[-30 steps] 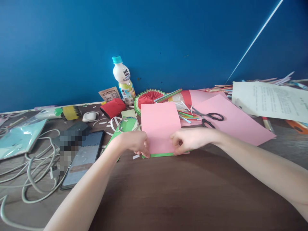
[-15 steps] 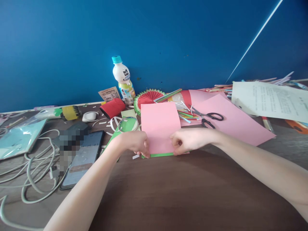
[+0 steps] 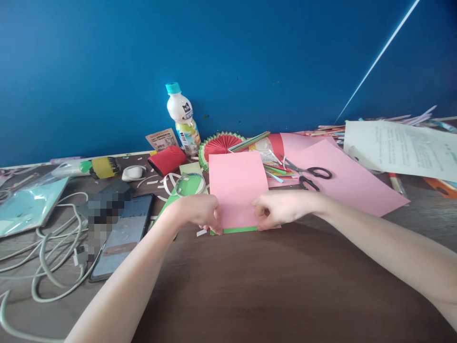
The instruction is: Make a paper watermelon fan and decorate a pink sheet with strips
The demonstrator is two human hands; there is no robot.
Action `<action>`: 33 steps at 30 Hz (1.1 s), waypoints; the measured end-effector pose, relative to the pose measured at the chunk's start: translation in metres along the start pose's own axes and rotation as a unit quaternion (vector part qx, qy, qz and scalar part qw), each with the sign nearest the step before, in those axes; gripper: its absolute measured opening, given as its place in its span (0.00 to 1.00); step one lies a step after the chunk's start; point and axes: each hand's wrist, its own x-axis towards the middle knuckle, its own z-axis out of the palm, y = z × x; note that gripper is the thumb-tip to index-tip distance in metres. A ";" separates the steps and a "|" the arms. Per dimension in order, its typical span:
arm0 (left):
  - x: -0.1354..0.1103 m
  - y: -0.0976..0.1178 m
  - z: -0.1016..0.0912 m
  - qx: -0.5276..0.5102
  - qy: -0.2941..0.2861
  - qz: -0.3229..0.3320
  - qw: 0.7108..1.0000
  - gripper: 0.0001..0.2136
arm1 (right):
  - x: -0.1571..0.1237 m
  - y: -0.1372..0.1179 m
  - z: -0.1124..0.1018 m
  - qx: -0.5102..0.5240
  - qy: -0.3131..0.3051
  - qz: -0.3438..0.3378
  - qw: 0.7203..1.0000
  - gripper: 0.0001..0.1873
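A pink sheet of paper (image 3: 237,186) lies in front of me, its far end slightly raised. Along its near edge runs a narrow green paper strip (image 3: 239,230). My left hand (image 3: 206,213) is closed at the near left corner, thumb and fingers pinching the paper there. At the near right corner my right hand (image 3: 274,208) pinches the same edge, its fingers curled. Part of the green strip is hidden under the fingers. Left of the sheet, a roll of clear tape (image 3: 190,185) rests on green paper (image 3: 167,203).
Scissors (image 3: 309,175) lie on larger pink paper (image 3: 352,183) to the right. Behind stand a pleated red-green paper fan (image 3: 221,144) and a drink bottle (image 3: 183,119). A phone (image 3: 124,238), white cables (image 3: 43,257) and a red paper roll (image 3: 167,160) are on the left.
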 end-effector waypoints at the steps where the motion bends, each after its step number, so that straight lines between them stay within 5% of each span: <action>1: 0.000 0.000 0.000 0.002 0.000 -0.001 1.000 0.09 | 0.000 0.000 0.000 0.001 0.001 0.000 1.000 0.14; 33: -0.001 0.001 0.001 0.013 0.011 -0.002 1.000 0.08 | 0.000 -0.001 0.000 -0.005 0.004 0.043 0.999 0.13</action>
